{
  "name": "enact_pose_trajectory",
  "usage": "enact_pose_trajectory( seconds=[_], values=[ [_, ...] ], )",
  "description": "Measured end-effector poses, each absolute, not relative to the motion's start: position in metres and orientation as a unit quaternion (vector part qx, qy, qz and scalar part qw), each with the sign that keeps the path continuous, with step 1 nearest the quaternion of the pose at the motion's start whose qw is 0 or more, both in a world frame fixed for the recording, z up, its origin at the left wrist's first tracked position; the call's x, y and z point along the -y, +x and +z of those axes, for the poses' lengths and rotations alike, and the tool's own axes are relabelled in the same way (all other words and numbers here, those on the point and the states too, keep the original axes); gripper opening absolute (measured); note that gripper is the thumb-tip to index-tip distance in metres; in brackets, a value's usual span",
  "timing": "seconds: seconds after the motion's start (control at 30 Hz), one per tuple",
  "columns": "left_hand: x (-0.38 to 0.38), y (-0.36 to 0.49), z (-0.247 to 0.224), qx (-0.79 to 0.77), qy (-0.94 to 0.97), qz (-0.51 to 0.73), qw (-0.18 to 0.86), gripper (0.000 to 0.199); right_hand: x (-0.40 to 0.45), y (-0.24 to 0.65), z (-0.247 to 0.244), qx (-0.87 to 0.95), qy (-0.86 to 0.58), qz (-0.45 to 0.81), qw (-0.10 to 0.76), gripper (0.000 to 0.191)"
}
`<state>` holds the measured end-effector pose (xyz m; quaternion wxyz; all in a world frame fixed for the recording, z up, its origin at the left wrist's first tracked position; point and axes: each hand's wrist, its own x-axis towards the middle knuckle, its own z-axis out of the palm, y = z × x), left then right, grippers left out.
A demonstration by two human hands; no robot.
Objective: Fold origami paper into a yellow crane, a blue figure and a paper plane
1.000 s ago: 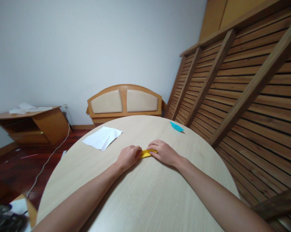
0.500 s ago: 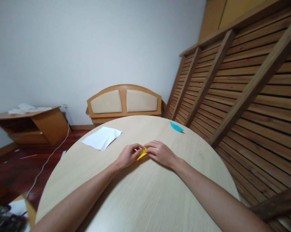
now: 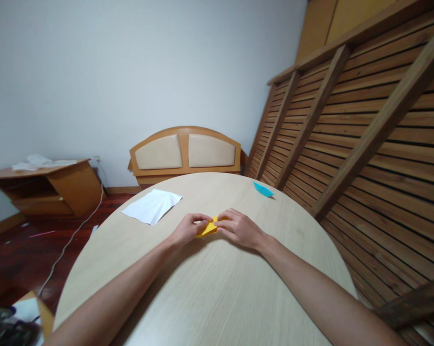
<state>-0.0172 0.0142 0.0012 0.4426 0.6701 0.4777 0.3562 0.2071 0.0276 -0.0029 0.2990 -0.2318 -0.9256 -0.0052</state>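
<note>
A small piece of folded yellow paper [image 3: 207,230] lies between my hands near the middle of the round table [image 3: 210,288]. My left hand [image 3: 189,228] pinches its left end between thumb and fingers. On the other end, my right hand [image 3: 238,228] is closed with bent fingers, covering part of the paper. How the folds run under my fingertips is hidden. Beyond my right hand sits a blue folded paper boat shape [image 3: 263,190]. A creased white sheet of paper [image 3: 152,206] rests to the left of my left hand.
Slatted wooden panels [image 3: 346,125] lean along the right side of the table. Behind it stands a headboard [image 3: 185,151] against the wall. A low wooden cabinet [image 3: 73,185] is at the left, with a white cable [image 3: 76,235] running over the floor.
More of the yellow paper shows between my hands now. My left fingers have shifted slightly left and lie flatter along it; my right hand has barely moved.
</note>
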Motion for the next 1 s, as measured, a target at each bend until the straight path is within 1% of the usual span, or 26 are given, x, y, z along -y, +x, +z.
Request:
enact_pose_trajectory(
  seconds=[0.17, 0.33, 0.5, 0.6, 0.77, 0.83, 1.0],
  values=[
    [-0.015, -0.018, -0.002, -0.468, 0.663, 0.357, 0.463, 0.048, -0.029, 0.208, -0.002, 0.930, -0.225, 0.002, 0.292, 0.021],
    [-0.015, -0.015, -0.004, -0.457, 0.665, 0.355, 0.472, 0.044, -0.031, 0.208, -0.002, 0.927, -0.233, -0.005, 0.295, 0.015],
    [-0.015, -0.011, -0.008, -0.458, 0.681, 0.340, 0.459, 0.040, -0.031, 0.206, -0.004, 0.932, -0.245, -0.003, 0.269, 0.007],
    [-0.014, -0.009, -0.010, -0.488, 0.706, 0.309, 0.410, 0.035, -0.030, 0.204, -0.007, 0.936, -0.246, -0.002, 0.250, 0.007],
    [-0.012, -0.010, -0.014, -0.508, 0.781, 0.257, 0.257, 0.030, -0.030, 0.203, -0.011, 0.943, -0.251, 0.006, 0.220, 0.008],
    [-0.011, -0.011, -0.015, -0.509, 0.799, 0.239, 0.211, 0.029, -0.031, 0.204, -0.013, 0.944, -0.252, 0.006, 0.212, 0.010],
    [-0.007, -0.011, -0.013, -0.455, 0.854, 0.217, 0.125, 0.024, -0.033, 0.205, -0.016, 0.948, -0.248, 0.021, 0.199, 0.016]
  ],
)
